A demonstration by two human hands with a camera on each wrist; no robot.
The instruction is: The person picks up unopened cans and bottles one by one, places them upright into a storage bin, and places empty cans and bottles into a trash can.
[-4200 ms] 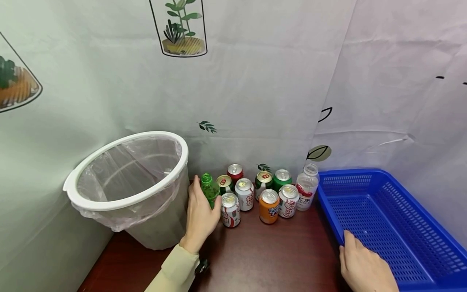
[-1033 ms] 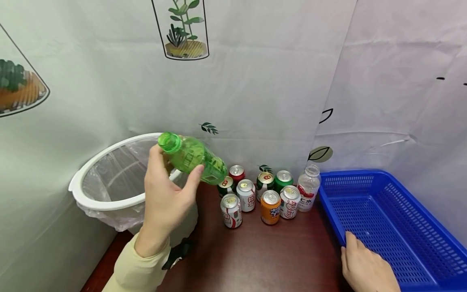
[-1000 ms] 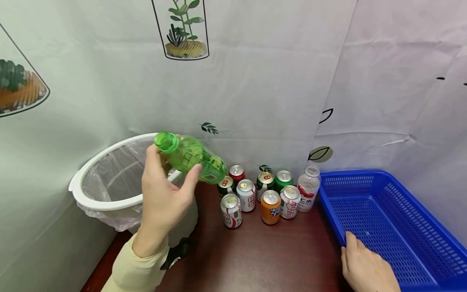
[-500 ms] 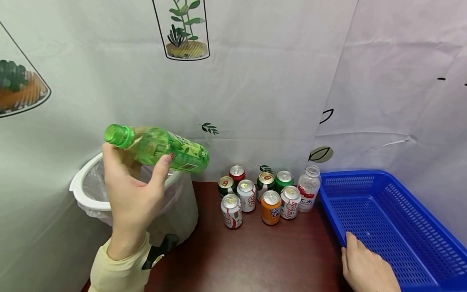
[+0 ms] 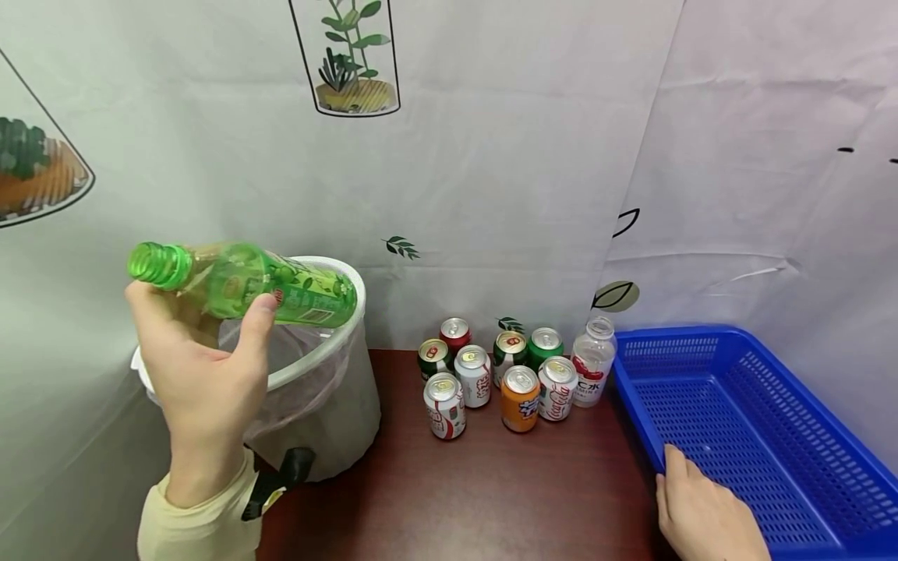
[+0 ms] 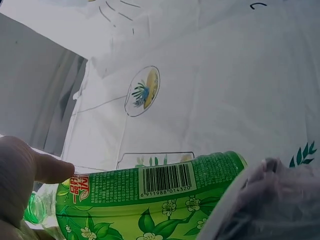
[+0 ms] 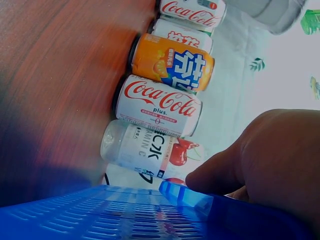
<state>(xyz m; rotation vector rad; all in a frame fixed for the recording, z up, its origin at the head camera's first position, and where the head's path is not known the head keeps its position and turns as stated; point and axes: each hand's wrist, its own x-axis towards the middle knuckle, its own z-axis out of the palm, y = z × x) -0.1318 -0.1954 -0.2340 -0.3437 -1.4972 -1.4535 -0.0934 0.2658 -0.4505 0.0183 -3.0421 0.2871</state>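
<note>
My left hand grips a green capless bottle by its neck end, lying nearly level over the mouth of a lined white bin. In the left wrist view the bottle shows its barcode, with the thumb pressed near its neck end and the bin's bagged rim beside its base. My right hand holds the near left rim of a blue basket; in the right wrist view its thumb lies along the basket rim.
Several cans stand mid-table against the cloth backdrop, among them an orange can and a white-and-red can. A clear bottle with a cherry label stands beside the basket's left side. The dark red table spans the front.
The green bottle has been picked up from beside the cans, tipped sideways and carried left over the bin by my left hand. My right hand stays on the basket rim.
</note>
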